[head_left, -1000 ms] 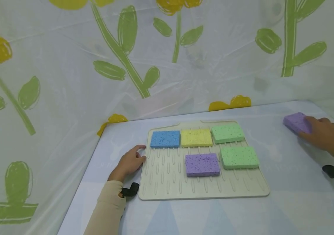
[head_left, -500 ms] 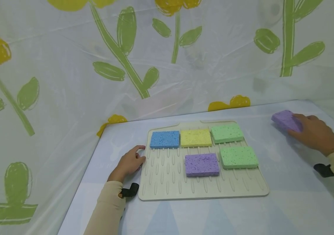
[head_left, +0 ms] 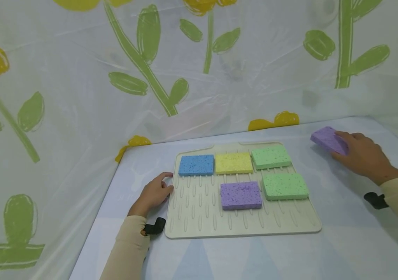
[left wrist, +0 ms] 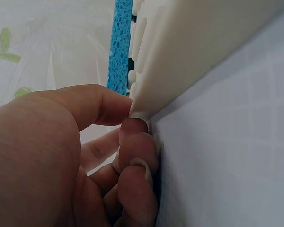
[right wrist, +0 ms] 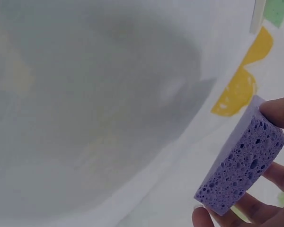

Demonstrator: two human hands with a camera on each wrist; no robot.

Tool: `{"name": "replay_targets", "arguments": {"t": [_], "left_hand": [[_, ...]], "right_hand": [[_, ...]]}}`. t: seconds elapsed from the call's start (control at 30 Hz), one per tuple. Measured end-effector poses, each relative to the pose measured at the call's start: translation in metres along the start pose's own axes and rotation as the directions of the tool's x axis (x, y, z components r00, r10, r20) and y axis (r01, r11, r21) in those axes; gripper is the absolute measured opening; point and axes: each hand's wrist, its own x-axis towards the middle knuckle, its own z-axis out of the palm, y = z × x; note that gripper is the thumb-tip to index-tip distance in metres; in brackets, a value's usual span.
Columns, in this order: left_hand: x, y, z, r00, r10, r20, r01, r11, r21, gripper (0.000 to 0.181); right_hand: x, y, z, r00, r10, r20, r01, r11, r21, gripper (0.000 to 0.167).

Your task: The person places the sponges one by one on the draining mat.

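My right hand (head_left: pixel 363 157) grips a purple sponge (head_left: pixel 329 140), held tilted above the table to the right of the mat. In the right wrist view, thumb and fingers clasp the porous sponge (right wrist: pixel 244 161) along its edges. At the left edge of a cream ribbed drying mat (head_left: pixel 191 217), my left hand (head_left: pixel 154 194) holds the rim with thumb and curled fingers; part of that contact is hidden. On the mat lie a blue sponge (head_left: pixel 196 165), a yellow sponge (head_left: pixel 234 163), two green sponges, one behind (head_left: pixel 271 157) the other (head_left: pixel 285 186), and another purple sponge (head_left: pixel 241 195).
A pale cloth with a faint pattern covers the table (head_left: pixel 241 260). Behind it hangs a white curtain (head_left: pixel 79 116) with yellow flowers and green leaves. A black strap mount sits at each wrist, the left one (head_left: pixel 155 226) close to the mat's edge.
My right hand has carried the purple sponge leftward, toward the mat. The left hand and the sponges on the mat stay in place.
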Motion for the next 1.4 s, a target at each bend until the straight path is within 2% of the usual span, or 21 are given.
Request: {"name": "replay_targets", "arguments": {"t": [0.23, 0.4, 0.7, 0.97, 1.4], "left_hand": [[0.000, -0.001, 0.000, 1.000, 0.002, 0.004, -0.002, 1.000, -0.001, 0.054], [0.002, -0.002, 0.000, 1.000, 0.007, 0.000, -0.007, 1.000, -0.003, 0.054], [0.001, -0.001, 0.000, 1.000, 0.013, -0.003, -0.013, 1.000, -0.003, 0.054], [0.000, -0.001, 0.000, 1.000, 0.016, 0.005, -0.016, 1.000, -0.006, 0.054], [0.001, -0.001, -0.001, 1.000, 0.019, 0.006, -0.019, 1.000, 0.001, 0.054]], "right_hand": [[0.001, -0.021, -0.002, 0.999, -0.030, -0.029, 0.030, 0.999, 0.013, 0.072], [0.002, -0.038, -0.005, 0.996, -0.077, -0.048, 0.079, 0.997, 0.028, 0.072], [-0.002, -0.064, -0.005, 0.978, -0.172, -0.121, 0.177, 0.984, 0.030, 0.072], [-0.010, -0.084, -0.002, 0.934, -0.285, -0.214, 0.292, 0.956, 0.001, 0.071], [-0.015, -0.111, 0.003, 0.866, -0.392, -0.312, 0.413, 0.911, 0.001, 0.072]]}}
